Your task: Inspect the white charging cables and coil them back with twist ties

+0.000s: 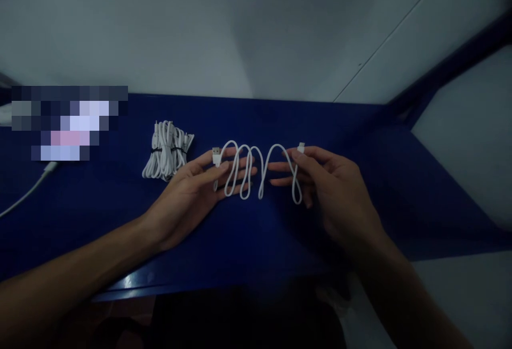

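Observation:
A white USB cable (262, 173) stretches in loose zigzag loops between my two hands, above the blue table. My left hand (196, 181) pinches it just below the larger USB plug (216, 156), thumb on top and the other fingers spread beneath the loops. At the other end, my right hand (336, 181) grips the cable's smaller plug (301, 148) between thumb and forefinger, its remaining fingers extended toward the loops. Behind my left hand lies a pile of bundled white cables (167, 149) bound with dark ties; the hand hides its lower right edge.
The blue table (224, 263) runs up to a pale wall (180, 34) at the back. On the left, a blurred-out device (76, 130) has a white cord (28, 197) running from it to the left edge. A blue frame bar (452, 61) slants along the right side.

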### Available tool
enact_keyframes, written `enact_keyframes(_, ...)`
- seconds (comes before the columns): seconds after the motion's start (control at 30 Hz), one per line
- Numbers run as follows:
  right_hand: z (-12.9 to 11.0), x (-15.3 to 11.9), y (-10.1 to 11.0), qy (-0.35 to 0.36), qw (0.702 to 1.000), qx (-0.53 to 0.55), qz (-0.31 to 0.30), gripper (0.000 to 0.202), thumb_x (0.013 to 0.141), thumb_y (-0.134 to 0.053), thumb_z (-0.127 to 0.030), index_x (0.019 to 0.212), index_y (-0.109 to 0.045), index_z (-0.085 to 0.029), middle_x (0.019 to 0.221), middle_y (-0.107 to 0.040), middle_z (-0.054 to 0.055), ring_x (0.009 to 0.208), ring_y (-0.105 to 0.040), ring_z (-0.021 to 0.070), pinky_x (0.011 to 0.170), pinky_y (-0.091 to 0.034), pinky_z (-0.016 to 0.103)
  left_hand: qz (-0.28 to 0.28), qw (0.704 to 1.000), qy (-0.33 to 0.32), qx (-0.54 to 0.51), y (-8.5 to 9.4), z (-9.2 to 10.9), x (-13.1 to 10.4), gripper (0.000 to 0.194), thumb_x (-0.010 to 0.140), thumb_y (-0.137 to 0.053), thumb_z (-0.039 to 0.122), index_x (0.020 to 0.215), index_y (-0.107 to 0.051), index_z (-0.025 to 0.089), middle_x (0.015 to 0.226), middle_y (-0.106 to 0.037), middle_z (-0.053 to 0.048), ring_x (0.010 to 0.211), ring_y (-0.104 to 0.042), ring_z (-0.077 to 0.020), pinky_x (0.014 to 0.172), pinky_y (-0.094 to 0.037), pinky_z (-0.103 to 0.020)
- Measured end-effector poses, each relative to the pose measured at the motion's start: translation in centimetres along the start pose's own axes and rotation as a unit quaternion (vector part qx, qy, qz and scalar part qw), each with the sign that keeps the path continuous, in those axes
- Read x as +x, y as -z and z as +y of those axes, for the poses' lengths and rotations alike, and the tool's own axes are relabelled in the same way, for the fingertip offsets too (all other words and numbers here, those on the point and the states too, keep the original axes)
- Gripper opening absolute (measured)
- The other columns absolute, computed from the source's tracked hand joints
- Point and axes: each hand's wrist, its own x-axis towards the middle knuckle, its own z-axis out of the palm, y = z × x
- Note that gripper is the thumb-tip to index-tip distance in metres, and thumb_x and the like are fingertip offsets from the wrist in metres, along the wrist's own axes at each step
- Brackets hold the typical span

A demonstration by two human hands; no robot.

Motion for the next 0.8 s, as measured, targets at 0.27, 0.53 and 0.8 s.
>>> enact_keyframes(0.27,0.5,-0.3,0.8,-0.008,1.0,0.016,-0.019,0.032,0.101,-0.082,-0.052,0.104,-0.078,-0.02,0.118,-0.086,0.014,0.094,-0.087,0.0281,0.043,-0.051,0.019,0.018,1.0,0.011,-0.002,-0.2,0.2,0.0,0.022,0.109,-0.07,0.02,0.13,-0.078,0.02,0.146,-0.077,-0.016,0.141,-0.071,-0.0366,0.119,-0.06,-0.051)
enact_keyframes(0.53,1.0,-0.5,0.7,-0.042,0.991,0.116,-0.055,0.025,0.096,-0.089,-0.045,0.096,-0.081,-0.021,0.127,-0.082,0.01,0.108,-0.084,0.0269,0.052,-0.055,0.019,0.017,1.0,0.017,0.004,-0.2,0.2,0.0,0.023,0.109,-0.069,0.02,0.13,-0.078,0.019,0.151,-0.074,-0.017,0.145,-0.067,-0.0383,0.117,-0.061,-0.049)
enact_keyframes(0.8,0.8,-0.9,0.7,0.039,0.998,-0.044,-0.012,0.022,0.093,-0.09,-0.048,0.088,-0.085,-0.027,0.092,-0.075,0.003,0.081,-0.067,0.0181,0.067,-0.055,0.029,0.011,1.0,0.027,0.002,-0.2,0.3,-0.1,0.025,0.109,-0.07,0.022,0.133,-0.078,0.021,0.152,-0.073,-0.018,0.145,-0.067,-0.0395,0.116,-0.062,-0.053)
